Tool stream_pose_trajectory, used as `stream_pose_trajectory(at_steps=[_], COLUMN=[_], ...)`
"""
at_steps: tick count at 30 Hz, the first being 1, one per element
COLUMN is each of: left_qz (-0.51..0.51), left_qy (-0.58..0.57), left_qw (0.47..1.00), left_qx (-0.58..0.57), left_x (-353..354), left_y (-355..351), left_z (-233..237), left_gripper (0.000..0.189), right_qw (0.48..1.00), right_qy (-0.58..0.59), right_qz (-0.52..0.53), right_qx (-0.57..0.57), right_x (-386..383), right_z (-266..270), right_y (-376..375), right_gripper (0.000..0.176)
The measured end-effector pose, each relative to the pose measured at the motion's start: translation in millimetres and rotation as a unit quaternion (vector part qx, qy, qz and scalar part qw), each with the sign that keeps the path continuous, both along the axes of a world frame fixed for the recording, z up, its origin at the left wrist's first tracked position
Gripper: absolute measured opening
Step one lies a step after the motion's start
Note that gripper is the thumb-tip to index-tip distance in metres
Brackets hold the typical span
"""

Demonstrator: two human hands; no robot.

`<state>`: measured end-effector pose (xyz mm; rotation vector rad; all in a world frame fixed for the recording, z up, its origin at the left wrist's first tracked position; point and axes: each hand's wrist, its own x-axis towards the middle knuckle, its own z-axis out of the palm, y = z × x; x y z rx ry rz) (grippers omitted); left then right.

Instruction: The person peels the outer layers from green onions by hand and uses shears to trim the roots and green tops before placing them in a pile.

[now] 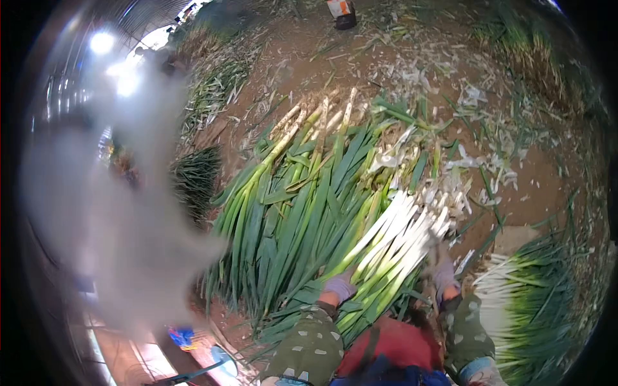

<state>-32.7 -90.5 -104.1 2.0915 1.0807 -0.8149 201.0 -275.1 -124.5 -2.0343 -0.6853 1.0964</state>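
A bundle of peeled green onions (386, 248) lies in front of me, its white stems pointing up and to the right. My left hand (339, 287), in a greyish-purple glove, is closed at the green part of these stalks. Its fingertips are partly hidden among the leaves. Near the root ends at the bundle's right side is my right hand (444, 273), gloved as well. Motion blurs its fingers, so I cannot make out a grip. Unpeeled green onions (290, 186) with soil-stained stems are heaped just to the left.
Another pile of peeled green onions (515, 309) lies at the right. Torn skins (476, 96) litter the brown soil (296, 51). More green onions (196, 180) lie at the left, partly behind a grey blur. An orange-and-white object (340, 9) stands at the far edge.
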Motion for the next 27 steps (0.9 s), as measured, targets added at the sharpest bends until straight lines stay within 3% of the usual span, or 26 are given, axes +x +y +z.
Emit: stream_pose_trajectory(at_steps=[2,3,6,8,11,12,14,15,17,18,20,21,22,23,24,25,26,27], left_qz=[0.029,0.029,0.024,0.025,0.030,0.037,0.040,0.044,0.051,0.056,0.033,0.011,0.058,0.052,0.033,0.016,-0.025,-0.154], left_qy=[-0.018,-0.024,-0.023,-0.017,-0.021,-0.027,-0.022,-0.022,-0.053,-0.078,-0.072,-0.062,-0.074,-0.075,-0.073,-0.075,-0.150,-0.075], left_qw=[0.999,0.999,0.999,0.999,0.999,0.999,0.999,0.999,0.997,0.995,0.997,0.998,0.996,0.996,0.996,0.996,0.988,0.984], left_qx=[-0.003,0.000,0.021,0.011,-0.008,-0.013,-0.001,0.021,0.019,0.016,0.015,0.023,-0.011,-0.014,-0.025,-0.035,-0.007,-0.038], left_x=[-10.4,-11.3,-22.0,-24.4,-32.8,-36.6,-50.3,-48.3,-48.3,-48.3,-70.8,-65.2,-61.4,-61.1,-61.2,-58.1,-48.2,-33.7], left_y=[-10.0,-12.3,-22.2,-22.4,-21.5,-16.8,-21.1,-17.4,-10.7,-11.4,-18.2,-7.0,-5.4,-3.0,0.4,3.7,14.9,43.2], left_z=[-9.3,-8.2,-7.9,-18.7,-41.7,-49.9,-66.7,-68.3,-61.9,-57.9,-119.8,-94.2,-64.8,-53.6,-48.1,-39.7,-8.2,11.1], left_gripper=[0.069,0.069,0.071,0.070,0.069,0.068,0.068,0.068,0.068,0.069,0.070,0.071,0.068,0.068,0.067,0.066,0.058,0.053], right_qw=[0.967,0.941,0.990,0.996,0.948,0.955,0.991,0.984,0.995,0.976,0.928,0.954,0.972,0.983,0.967,0.875,0.974,0.960], right_qy=[-0.098,-0.061,-0.086,-0.002,-0.079,-0.077,0.049,0.095,0.013,-0.028,-0.065,-0.033,-0.001,0.133,0.248,0.446,0.210,-0.046], right_qz=[0.212,0.301,0.106,0.079,0.295,0.271,0.029,-0.104,0.090,0.201,0.360,0.298,0.233,0.124,-0.008,-0.177,0.048,0.263], right_qx=[-0.099,-0.141,-0.039,0.050,-0.090,-0.097,-0.121,-0.108,0.028,0.080,0.070,0.032,-0.008,-0.038,-0.061,-0.063,-0.070,-0.078], right_x=[-28.7,-35.0,-10.9,2.5,-30.4,-31.5,-2.6,11.7,-6.6,-21.9,-39.8,-30.1,-18.7,-6.7,5.4,20.5,11.9,-2.8], right_z=[28.7,42.9,22.7,31.7,46.2,47.2,51.1,53.1,51.4,61.4,96.2,98.1,97.9,83.4,68.8,48.2,81.4,113.4], right_y=[-4.1,0.4,-0.9,19.2,34.1,41.6,65.6,77.6,100.9,111.7,134.5,154.2,172.7,178.6,184.4,184.6,195.1,199.0], right_gripper=[0.087,0.089,0.093,0.092,0.084,0.081,0.079,0.078,0.083,0.084,0.081,0.076,0.072,0.072,0.072,0.076,0.085,0.094])
